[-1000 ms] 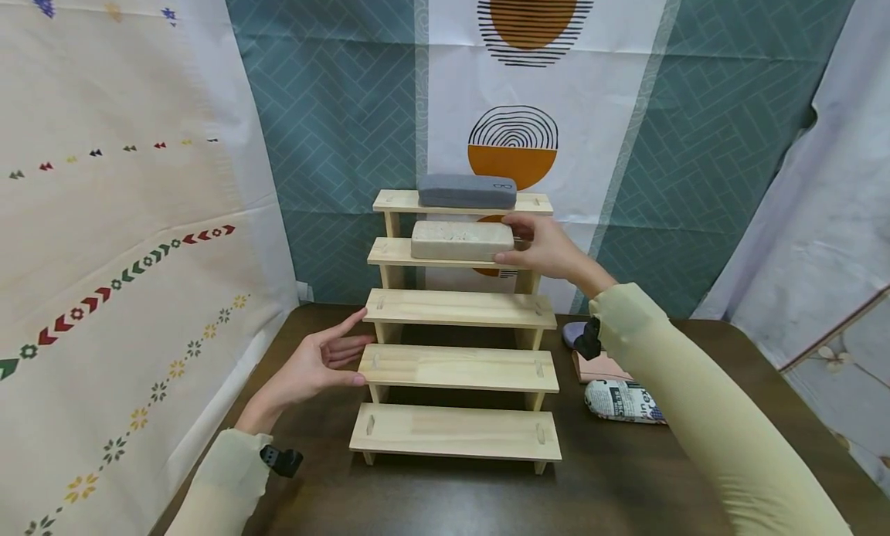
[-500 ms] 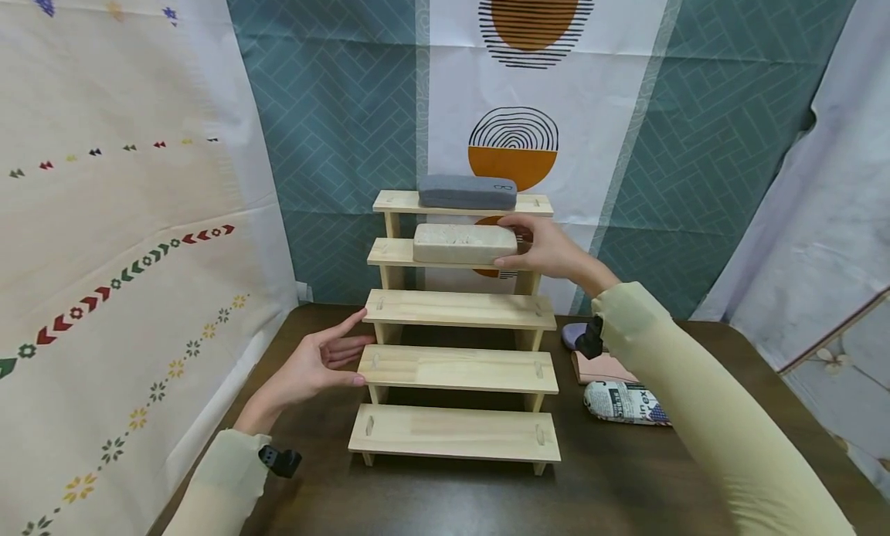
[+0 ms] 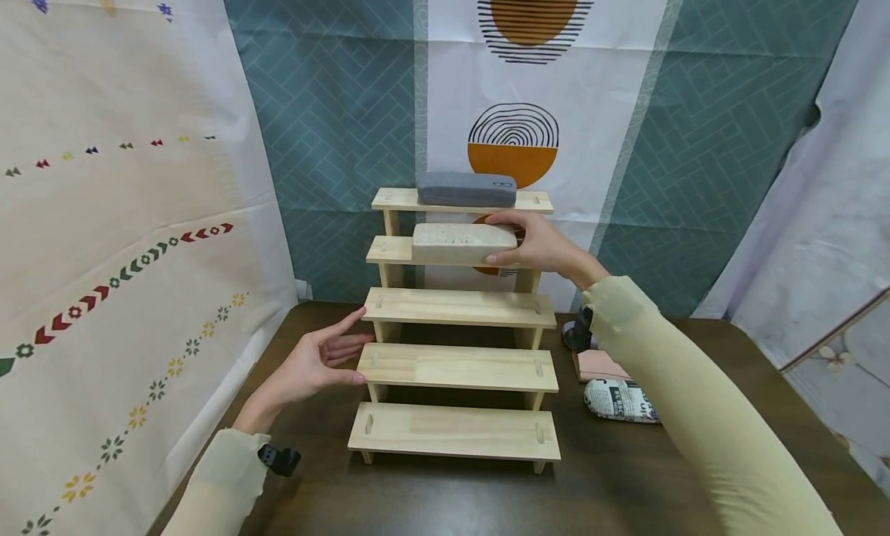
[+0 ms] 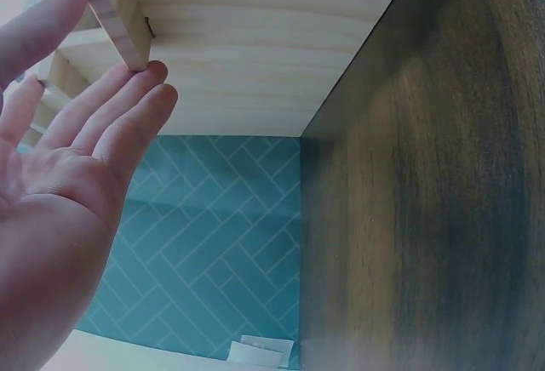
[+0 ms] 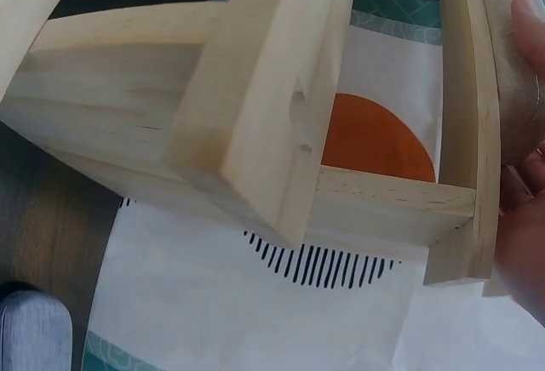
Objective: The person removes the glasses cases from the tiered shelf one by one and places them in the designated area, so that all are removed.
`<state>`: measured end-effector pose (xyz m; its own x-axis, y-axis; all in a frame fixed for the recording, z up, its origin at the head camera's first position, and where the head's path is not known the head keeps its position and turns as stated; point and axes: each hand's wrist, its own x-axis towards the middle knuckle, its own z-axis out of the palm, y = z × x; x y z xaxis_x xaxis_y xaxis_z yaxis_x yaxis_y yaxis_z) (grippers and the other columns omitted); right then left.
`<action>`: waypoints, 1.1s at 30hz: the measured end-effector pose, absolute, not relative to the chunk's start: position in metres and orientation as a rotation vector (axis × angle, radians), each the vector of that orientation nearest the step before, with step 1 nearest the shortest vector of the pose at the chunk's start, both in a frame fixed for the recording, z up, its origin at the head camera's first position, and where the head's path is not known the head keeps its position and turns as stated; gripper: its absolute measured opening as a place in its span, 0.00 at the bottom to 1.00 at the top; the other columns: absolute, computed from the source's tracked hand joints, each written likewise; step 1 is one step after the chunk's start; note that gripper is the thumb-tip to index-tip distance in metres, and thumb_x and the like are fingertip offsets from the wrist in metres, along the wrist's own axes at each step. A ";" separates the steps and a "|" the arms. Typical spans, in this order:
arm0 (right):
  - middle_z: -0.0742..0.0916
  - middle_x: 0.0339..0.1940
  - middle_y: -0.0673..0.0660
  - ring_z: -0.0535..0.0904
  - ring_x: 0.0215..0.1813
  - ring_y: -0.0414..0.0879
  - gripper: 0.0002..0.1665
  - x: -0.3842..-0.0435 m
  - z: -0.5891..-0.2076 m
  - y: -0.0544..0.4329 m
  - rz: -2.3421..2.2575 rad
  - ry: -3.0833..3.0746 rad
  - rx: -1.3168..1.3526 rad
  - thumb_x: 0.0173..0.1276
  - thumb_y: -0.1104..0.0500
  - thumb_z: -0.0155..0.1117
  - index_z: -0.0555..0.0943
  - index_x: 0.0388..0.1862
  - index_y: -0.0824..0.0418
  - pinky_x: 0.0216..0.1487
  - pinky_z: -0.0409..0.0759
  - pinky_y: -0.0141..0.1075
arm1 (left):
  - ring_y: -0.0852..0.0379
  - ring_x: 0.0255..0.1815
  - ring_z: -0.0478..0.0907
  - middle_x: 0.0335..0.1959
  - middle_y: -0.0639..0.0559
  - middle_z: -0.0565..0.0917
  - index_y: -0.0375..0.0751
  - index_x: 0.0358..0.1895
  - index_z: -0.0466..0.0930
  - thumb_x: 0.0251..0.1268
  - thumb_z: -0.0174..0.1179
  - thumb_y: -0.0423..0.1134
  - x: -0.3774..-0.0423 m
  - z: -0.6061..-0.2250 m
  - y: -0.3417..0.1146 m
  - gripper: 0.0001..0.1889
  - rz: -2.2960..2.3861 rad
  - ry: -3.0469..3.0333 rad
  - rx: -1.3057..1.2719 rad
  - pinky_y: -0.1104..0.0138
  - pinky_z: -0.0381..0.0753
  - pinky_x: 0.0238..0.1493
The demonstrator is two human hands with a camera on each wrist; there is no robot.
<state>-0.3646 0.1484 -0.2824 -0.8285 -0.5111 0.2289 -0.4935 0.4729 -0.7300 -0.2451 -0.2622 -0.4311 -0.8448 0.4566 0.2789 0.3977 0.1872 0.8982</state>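
My right hand grips the right end of a cream, speckled oblong case, thumb on its front and fingers over the top and back. The case lies on the second tier from the top of a pale wooden step shelf; in the right wrist view only part of the hand shows at the edge. My left hand has its fingers extended at the shelf's left side, fingertips touching the ends of the middle tiers. The left wrist view shows that palm holding nothing.
A grey glasses case lies on the top tier. Right of the shelf, on the dark wooden table, are a newspaper-print pouch, a pink flat item and a purplish rounded object, partly hidden. Patterned cloths hang behind and at both sides.
The cream case has shifted slightly right on its tier. My right hand has moved a little left, further over the case's end. The left hand stays in place.
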 end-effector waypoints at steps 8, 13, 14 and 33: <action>0.81 0.67 0.58 0.78 0.59 0.55 0.41 -0.368 -0.282 0.145 -1.277 2.700 -0.915 0.59 0.55 0.85 0.80 0.71 0.57 0.61 0.78 0.51 | 0.38 0.71 0.75 0.70 0.33 0.77 0.51 0.85 0.58 0.54 0.80 0.26 -0.244 -0.431 -0.262 0.56 1.764 2.390 0.855 0.56 0.76 0.67; 0.80 0.67 0.59 0.77 0.59 0.56 0.41 -0.366 -0.283 0.142 -1.304 2.682 -0.885 0.60 0.56 0.85 0.80 0.71 0.60 0.61 0.78 0.51 | 0.38 0.71 0.75 0.70 0.30 0.76 0.51 0.86 0.57 0.54 0.80 0.26 -0.244 -0.430 -0.261 0.56 1.762 2.389 0.850 0.59 0.77 0.67; 0.80 0.67 0.59 0.77 0.59 0.56 0.40 -0.366 -0.283 0.142 -1.314 2.679 -0.878 0.60 0.56 0.85 0.80 0.71 0.60 0.61 0.78 0.51 | 0.38 0.71 0.75 0.70 0.30 0.76 0.51 0.86 0.57 0.54 0.80 0.26 -0.244 -0.430 -0.261 0.56 1.762 2.389 0.849 0.59 0.77 0.67; 0.79 0.65 0.61 0.75 0.60 0.57 0.46 -0.347 -0.291 0.148 -1.488 2.667 -0.754 0.58 0.58 0.86 0.75 0.74 0.62 0.63 0.75 0.50 | 0.38 0.71 0.75 0.70 0.33 0.77 0.52 0.86 0.57 0.54 0.80 0.26 -0.244 -0.431 -0.262 0.57 1.763 2.394 0.852 0.57 0.76 0.67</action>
